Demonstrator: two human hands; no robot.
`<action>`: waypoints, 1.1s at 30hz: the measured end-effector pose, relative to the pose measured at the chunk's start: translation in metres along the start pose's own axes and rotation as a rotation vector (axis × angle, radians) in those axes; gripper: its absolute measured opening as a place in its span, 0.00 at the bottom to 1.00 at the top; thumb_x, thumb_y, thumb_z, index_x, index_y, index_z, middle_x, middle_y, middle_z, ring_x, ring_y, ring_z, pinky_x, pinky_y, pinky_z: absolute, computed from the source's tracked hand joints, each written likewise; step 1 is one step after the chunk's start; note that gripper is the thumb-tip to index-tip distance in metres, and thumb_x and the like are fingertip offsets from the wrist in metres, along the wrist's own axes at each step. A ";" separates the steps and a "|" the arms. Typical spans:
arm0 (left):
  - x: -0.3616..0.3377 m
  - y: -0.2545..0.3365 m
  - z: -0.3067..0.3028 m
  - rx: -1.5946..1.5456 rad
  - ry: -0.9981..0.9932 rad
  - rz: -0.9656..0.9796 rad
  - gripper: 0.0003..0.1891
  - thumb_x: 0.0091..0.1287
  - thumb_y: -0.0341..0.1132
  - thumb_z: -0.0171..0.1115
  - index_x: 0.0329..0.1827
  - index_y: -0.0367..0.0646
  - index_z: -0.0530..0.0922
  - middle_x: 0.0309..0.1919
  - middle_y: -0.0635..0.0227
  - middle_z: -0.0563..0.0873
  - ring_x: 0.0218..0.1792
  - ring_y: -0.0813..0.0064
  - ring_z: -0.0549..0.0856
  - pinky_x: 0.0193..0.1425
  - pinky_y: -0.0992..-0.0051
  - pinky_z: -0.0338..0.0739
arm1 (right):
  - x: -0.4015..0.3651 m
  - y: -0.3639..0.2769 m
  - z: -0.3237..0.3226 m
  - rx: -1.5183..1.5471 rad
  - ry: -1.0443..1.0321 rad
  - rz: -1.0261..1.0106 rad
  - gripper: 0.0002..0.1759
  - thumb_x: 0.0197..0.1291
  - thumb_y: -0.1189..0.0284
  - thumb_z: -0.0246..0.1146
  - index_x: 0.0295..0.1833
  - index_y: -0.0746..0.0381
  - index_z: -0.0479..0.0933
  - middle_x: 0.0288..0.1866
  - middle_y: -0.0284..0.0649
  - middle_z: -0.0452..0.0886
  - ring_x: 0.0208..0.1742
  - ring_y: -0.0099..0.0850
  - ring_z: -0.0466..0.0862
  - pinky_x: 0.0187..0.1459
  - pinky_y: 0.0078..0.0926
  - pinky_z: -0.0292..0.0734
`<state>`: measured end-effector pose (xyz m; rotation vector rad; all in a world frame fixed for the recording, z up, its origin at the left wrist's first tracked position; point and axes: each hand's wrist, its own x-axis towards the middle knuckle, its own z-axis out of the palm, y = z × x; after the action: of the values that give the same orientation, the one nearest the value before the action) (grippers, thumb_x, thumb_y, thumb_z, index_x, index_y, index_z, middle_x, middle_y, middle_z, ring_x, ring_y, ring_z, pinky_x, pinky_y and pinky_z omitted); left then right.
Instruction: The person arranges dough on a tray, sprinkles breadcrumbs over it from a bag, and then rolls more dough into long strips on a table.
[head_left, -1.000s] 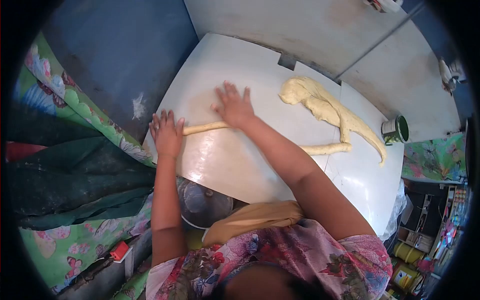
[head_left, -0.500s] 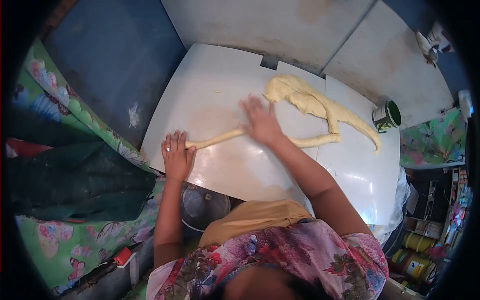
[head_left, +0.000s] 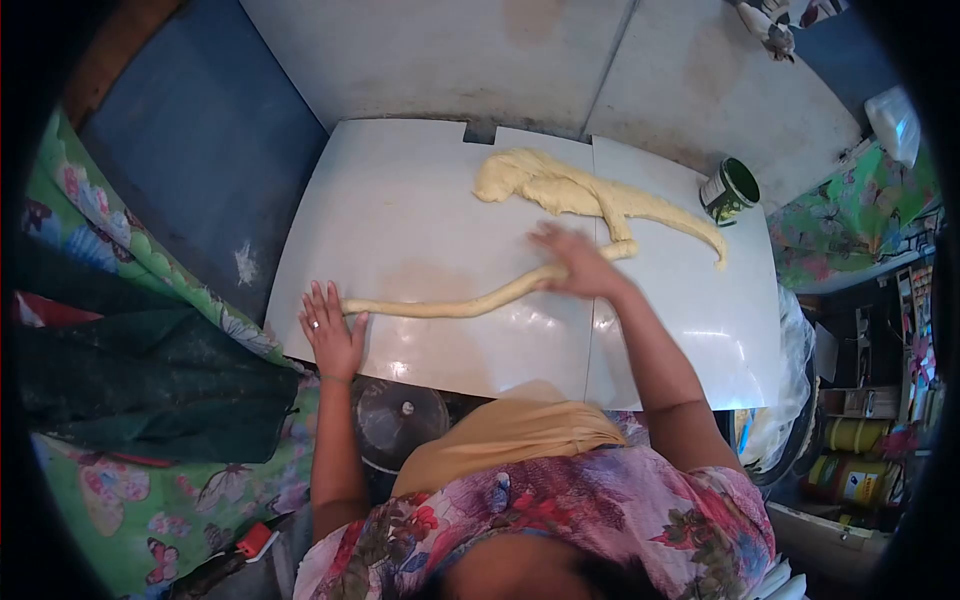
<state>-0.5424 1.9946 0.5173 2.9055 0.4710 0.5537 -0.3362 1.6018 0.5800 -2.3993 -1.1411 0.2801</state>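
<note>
A long rope of pale yellow dough [head_left: 440,309] lies across the white tabletop [head_left: 400,220]. At its left end my left hand [head_left: 334,330] rests flat with fingers spread, a ring on one finger. My right hand [head_left: 578,262], blurred, is over the rope's right part with its fingers apart. The rope's right end meets a strip that runs up to a larger mass of dough [head_left: 545,185] near the back of the table. A tail of that mass stretches to the right.
A green tub [head_left: 730,190] lies tilted at the back right. Dark green cloth [head_left: 150,370] hangs at the left beside a butterfly-patterned curtain [head_left: 100,490]. Below the table's front edge is a round metal lid [head_left: 400,425]. Shelves with goods stand at the far right.
My right hand has moved right along the rope, uncovering more of its middle. My left hand stays by the left end. The whole view has shifted.
</note>
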 end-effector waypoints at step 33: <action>-0.043 0.381 0.075 0.049 -0.334 0.566 0.36 0.69 0.58 0.50 0.77 0.52 0.57 0.77 0.52 0.55 0.77 0.49 0.53 0.77 0.43 0.40 | -0.236 0.134 -0.009 -0.348 0.135 0.351 0.43 0.65 0.43 0.51 0.78 0.52 0.51 0.80 0.47 0.50 0.80 0.45 0.50 0.72 0.68 0.36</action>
<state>-0.4465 1.6157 0.5101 3.0737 -0.3974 0.1004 -0.3919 1.3434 0.5180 -2.8748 -0.7519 0.0270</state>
